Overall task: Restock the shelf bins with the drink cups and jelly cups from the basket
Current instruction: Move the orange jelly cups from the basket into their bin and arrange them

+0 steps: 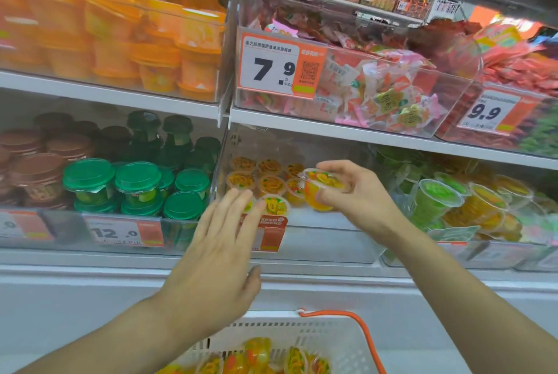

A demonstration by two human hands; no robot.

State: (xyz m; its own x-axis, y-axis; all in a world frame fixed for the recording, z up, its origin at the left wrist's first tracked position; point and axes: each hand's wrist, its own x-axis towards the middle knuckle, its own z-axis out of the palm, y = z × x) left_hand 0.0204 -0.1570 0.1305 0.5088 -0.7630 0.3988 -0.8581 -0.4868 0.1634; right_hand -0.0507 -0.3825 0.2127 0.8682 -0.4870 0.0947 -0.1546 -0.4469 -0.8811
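Note:
My right hand [359, 192] grips an orange jelly cup [320, 189] and holds it tilted over the clear middle bin [332, 248] on the lower shelf. Rows of matching orange jelly cups [265, 177] stand at the back of that bin, and one more jelly cup [276, 204] sits near its front. My left hand [220, 250] hovers in front of the bin with its fingers straight and holds nothing. The white basket [332, 340] with an orange handle sits at the bottom and holds several orange jelly cups [256, 358].
Green-lidded drink cups [136, 183] fill the bin to the left, with brown-lidded cups beyond them. Green and yellow jelly cups [453, 201] fill the bin to the right. The upper shelf holds bins of orange cups and wrapped snacks, with price tags on the bin fronts.

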